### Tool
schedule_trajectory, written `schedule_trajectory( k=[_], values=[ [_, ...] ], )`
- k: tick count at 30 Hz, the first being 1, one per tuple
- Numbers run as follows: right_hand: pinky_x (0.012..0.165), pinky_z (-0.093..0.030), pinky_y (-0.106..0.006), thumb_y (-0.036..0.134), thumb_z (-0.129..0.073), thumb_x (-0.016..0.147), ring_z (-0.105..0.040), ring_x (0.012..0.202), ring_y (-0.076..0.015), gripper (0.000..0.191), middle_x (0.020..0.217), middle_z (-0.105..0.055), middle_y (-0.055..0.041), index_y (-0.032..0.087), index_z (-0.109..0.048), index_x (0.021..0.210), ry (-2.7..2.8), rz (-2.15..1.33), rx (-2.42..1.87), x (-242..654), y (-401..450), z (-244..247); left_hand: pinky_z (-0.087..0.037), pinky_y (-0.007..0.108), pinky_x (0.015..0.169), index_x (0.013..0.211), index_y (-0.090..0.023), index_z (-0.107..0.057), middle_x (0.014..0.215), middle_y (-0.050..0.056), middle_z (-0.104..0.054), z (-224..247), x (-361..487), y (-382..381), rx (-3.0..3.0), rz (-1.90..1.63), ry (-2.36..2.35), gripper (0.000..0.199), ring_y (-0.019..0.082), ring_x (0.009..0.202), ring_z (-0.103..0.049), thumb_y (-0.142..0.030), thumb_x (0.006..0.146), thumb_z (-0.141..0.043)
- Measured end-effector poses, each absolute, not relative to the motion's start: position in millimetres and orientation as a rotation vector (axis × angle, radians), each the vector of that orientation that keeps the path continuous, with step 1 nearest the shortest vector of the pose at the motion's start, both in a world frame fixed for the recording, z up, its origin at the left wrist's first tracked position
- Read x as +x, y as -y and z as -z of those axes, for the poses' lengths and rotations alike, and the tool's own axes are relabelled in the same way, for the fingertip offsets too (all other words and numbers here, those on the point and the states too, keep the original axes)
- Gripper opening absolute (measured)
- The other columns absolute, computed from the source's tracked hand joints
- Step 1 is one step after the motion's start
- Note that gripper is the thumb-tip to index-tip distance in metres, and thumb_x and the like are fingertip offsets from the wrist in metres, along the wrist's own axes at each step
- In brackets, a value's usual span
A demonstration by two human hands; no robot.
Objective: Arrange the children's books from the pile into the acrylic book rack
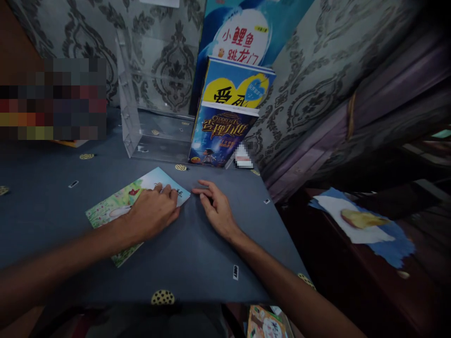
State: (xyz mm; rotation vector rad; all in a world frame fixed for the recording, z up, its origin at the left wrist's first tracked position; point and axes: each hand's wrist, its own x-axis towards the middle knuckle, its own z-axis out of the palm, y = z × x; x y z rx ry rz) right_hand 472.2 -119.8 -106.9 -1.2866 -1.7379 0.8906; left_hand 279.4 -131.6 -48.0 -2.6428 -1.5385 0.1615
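Right now the left hand point(153, 209) lies on a picture book point(121, 199), its fingers bent over the cover; whether they grip it, I can't tell. Just beside the book's corner, the right hand point(215, 209) hangs open, fingers loosely bent. The book lies flat and slanted on the blue tablecloth point(197, 267). Behind it sits a clear stand point(128, 105), with upright books point(221, 134) at its right end. Beyond that hangs a purple curtain point(310, 136).

You have a booklet point(131, 193) with a smooth paper cover and a faint sheen. Your rack point(128, 110) looks like clear, glossy plastic; your table covering point(200, 263) appears smooth and matt, the curtain point(313, 126) creased cloth.
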Motion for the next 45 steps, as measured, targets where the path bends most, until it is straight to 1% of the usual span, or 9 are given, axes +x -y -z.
schedule_trajectory(
  k=[3,6,10,15,25,30,36,41,45],
  values=[
    [0.070,-0.058,-0.034,0.028,-0.049,0.092,-0.075,0.085,-0.0215,0.038,0.111,-0.075,-0.0124,0.020,-0.052,0.129,1.584,-1.064,-1.251,472.5,117.0,105.3,-0.054,0.038,0.064,0.093,-0.013,-0.067,0.088,0.016,-0.071,42.9,277.5,131.1,-2.670,-0.095,1.542,0.028,0.032,0.086,-0.070,-0.028,0.098,-0.044],
    [0.051,-0.051,-0.024,0.028,-0.055,0.088,-0.075,0.067,-0.0171,0.038,0.102,-0.076,-0.0097,0.020,-0.050,0.124,1.333,-1.380,-1.204,471.8,113.6,104.5,-0.052,0.035,0.062,0.092,-0.015,-0.067,0.087,0.013,-0.072,38.0,274.4,130.8,-2.691,-0.097,1.548,0.030,0.028,0.080,-0.071,-0.028,0.100,-0.041],
    [0.046,-0.049,-0.020,0.022,-0.063,0.082,-0.072,0.056,-0.0135,0.036,0.092,-0.077,-0.0055,0.020,-0.052,0.115,1.096,-1.586,-1.153,470.4,111.4,100.6,-0.050,0.033,0.059,0.097,-0.015,-0.067,0.093,0.011,-0.074,33.9,273.8,130.3,-2.688,-0.194,1.570,0.034,0.028,0.084,-0.072,-0.029,0.103,-0.036],
    [0.049,-0.050,-0.020,0.018,-0.064,0.081,-0.071,0.056,-0.0121,0.029,0.088,-0.077,-0.0043,0.020,-0.056,0.109,1.019,-1.623,-1.145,470.6,111.3,96.3,-0.050,0.034,0.059,0.102,-0.016,-0.067,0.099,0.010,-0.074,33.4,275.1,130.4,-2.686,-0.232,1.587,0.035,0.029,0.087,-0.073,-0.029,0.104,-0.035],
    [0.048,-0.049,-0.019,0.021,-0.066,0.080,-0.071,0.057,-0.0114,0.029,0.091,-0.078,-0.0057,0.019,-0.056,0.107,1.033,-1.625,-1.118,470.9,111.9,97.3,-0.055,0.038,0.063,0.102,-0.013,-0.068,0.097,0.011,-0.073,38.0,275.0,132.0,-2.689,-0.184,1.503,0.032,0.031,0.091,-0.073,-0.025,0.102,-0.038],
    [0.048,-0.048,-0.020,0.025,-0.063,0.082,-0.070,0.059,-0.0120,0.029,0.093,-0.076,-0.0062,0.020,-0.055,0.109,1.109,-1.581,-1.141,470.3,110.5,102.3,-0.057,0.039,0.068,0.101,-0.013,-0.068,0.100,0.012,-0.072,41.8,274.0,134.4,-2.689,-0.192,1.467,0.030,0.032,0.101,-0.071,-0.027,0.101,-0.042],
    [0.056,-0.052,-0.026,0.026,-0.053,0.092,-0.067,0.059,-0.0115,0.031,0.111,-0.074,-0.0076,0.023,-0.057,0.122,1.610,-1.082,-1.193,468.2,123.3,100.4,-0.057,0.035,0.069,0.108,-0.013,-0.068,0.109,0.014,-0.071,46.2,271.4,137.5,-2.683,-0.182,1.452,0.028,0.032,0.104,-0.069,-0.032,0.099,-0.050],
    [0.082,-0.055,-0.038,0.017,-0.046,0.095,-0.072,0.091,-0.0221,0.030,0.108,-0.076,-0.0082,0.023,-0.064,0.119,2.076,-0.686,-1.200,466.2,133.2,96.5,-0.058,0.039,0.073,0.109,-0.014,-0.070,0.111,0.014,-0.072,43.0,267.9,133.7,-2.727,-0.153,1.499,0.030,0.032,0.103,-0.070,-0.030,0.100,-0.048],
    [0.085,-0.056,-0.039,0.018,-0.046,0.098,-0.070,0.095,-0.0231,0.027,0.106,-0.074,-0.0102,0.020,-0.065,0.117,2.151,-0.581,-1.170,465.1,135.7,96.3,-0.056,0.044,0.087,0.115,-0.019,-0.071,0.121,0.012,-0.072,40.9,248.1,125.8,-2.682,-0.122,1.613,0.030,0.032,0.113,-0.067,-0.030,0.100,-0.048]
  ],
)
